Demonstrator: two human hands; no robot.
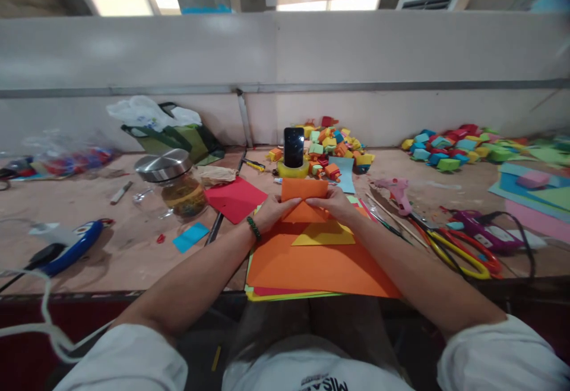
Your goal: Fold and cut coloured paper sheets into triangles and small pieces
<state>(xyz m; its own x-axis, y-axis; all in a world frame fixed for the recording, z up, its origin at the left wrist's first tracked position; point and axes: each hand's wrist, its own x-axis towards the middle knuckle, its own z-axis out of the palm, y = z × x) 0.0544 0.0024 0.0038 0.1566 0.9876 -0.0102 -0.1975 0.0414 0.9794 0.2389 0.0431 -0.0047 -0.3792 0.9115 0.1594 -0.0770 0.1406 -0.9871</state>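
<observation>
My left hand [273,212] and my right hand [335,202] pinch a small folded piece of orange paper [304,189] between them, thumbs on its near face. It is held above a stack of coloured paper whose top sheet is orange [316,269]. A yellow paper piece [325,235] with a slanted edge lies on that sheet, just below my hands. Green, red and yellow edges show under the stack. The fingers behind the folded piece are hidden.
Behind my hands a phone [294,148] stands in a yellow tape roll [293,169], before a pile of small paper boxes [332,142]. Scissors [463,251] and a pink glue gun [398,192] lie right. Left are a glass jug [178,195], red paper [236,198] and a blue power strip [73,248].
</observation>
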